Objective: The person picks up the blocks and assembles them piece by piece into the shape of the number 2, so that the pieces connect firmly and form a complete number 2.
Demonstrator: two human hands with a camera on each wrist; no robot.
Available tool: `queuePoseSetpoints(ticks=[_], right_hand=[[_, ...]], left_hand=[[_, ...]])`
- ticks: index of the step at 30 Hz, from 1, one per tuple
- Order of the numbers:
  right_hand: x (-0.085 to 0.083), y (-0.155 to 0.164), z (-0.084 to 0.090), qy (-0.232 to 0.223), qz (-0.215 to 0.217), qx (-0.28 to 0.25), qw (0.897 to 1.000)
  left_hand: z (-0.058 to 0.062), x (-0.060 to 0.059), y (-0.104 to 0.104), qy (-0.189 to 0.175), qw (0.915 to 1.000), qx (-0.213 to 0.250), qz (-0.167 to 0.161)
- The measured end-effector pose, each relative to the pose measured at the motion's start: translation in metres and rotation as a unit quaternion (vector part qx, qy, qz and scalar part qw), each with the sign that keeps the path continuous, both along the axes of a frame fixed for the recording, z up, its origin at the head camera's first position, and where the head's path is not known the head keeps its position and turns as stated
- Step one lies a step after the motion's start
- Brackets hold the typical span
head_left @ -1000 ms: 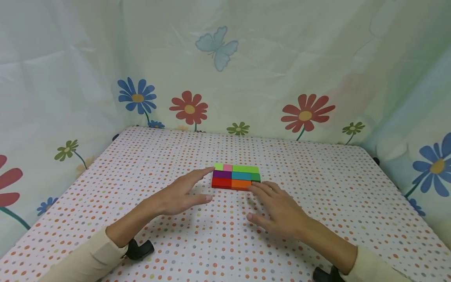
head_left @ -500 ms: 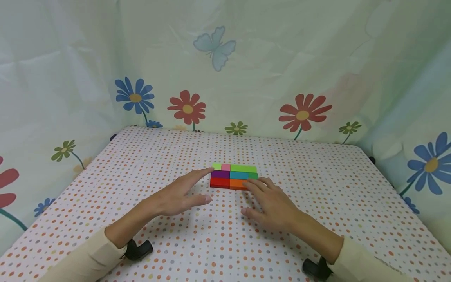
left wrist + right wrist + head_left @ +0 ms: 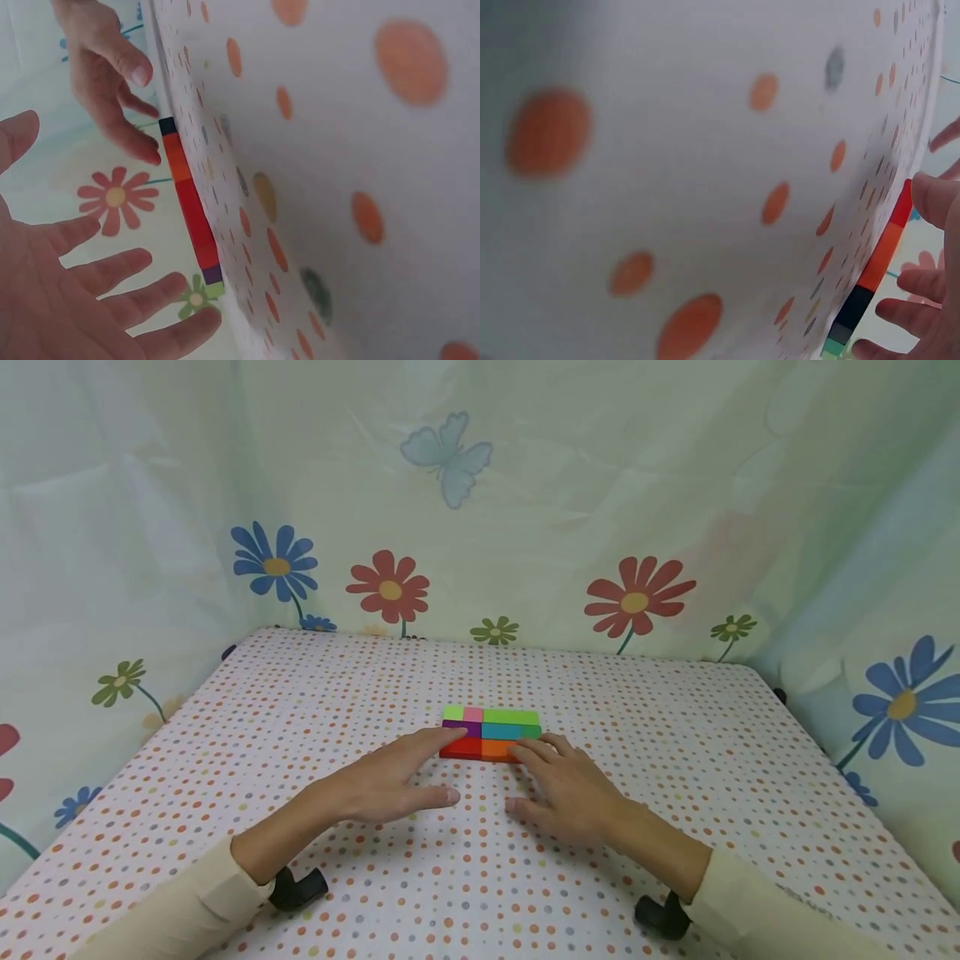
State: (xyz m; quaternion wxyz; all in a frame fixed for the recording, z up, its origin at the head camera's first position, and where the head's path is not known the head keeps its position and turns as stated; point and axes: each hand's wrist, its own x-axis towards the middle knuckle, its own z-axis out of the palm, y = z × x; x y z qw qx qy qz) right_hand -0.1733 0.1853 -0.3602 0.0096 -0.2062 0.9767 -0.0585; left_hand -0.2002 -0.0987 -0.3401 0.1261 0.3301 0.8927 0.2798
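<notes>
The left hand [image 3: 382, 777] covers the block slab's [image 3: 491, 732] near-left corner — contact cannot be told.

both hands closed in on the block slab [image 3: 491, 733] over the last second. left hand [image 3: 390, 774] fingertips now overlap the purple/red corner, earlier just at the left edge. right hand [image 3: 566, 787] slid left along the orange edge, fingers still straight.
</notes>
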Motion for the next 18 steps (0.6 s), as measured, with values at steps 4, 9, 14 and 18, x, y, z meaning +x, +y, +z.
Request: queuePoseSetpoints(ticks=[4,9,14,18], right_hand=[[-0.0027,-0.0023,-0.0007,-0.012,-0.007,0.010,1.000],[-0.0049,-0.0037,-0.0014,-0.012,-0.007,0.018,1.000],[-0.0079,-0.0047,-0.0011,-0.004,-0.003,0.011,1.000],[-0.0095,-0.0055,-0.0014,-0.003,-0.007,0.013,1.000]], left_hand=[[0.0027,0.0014,0.0019,0.013,0.9997,-0.020,-0.004],[0.0050,0.0032,0.0024,0.022,0.9989,-0.041,-0.003],[0.0064,0.0048,0.0016,0.026,0.9985,-0.049,-0.002],[0.0084,0.0059,0.0013,0.032,0.9979,-0.056,-0.005]])
